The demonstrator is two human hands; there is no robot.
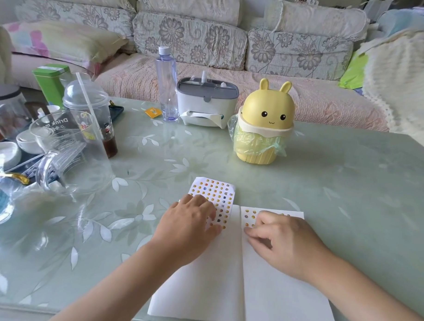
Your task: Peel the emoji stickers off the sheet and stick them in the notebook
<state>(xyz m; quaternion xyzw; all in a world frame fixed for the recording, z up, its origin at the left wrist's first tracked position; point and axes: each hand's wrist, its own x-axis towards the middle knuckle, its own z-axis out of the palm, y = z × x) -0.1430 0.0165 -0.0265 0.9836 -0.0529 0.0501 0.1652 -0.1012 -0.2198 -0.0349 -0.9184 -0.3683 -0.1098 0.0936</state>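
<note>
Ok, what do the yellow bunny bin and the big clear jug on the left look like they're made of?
Yellow bunny bin: probably moulded plastic, smooth satin shell with soft highlights. Clear jug: transparent, glossy, with printed markings; glass or clear plastic, I cannot tell which.

The sticker sheet (213, 196) overlaps the open notebook's (226, 281) far-left corner; the bin (261, 128) stands behind them.
</note>
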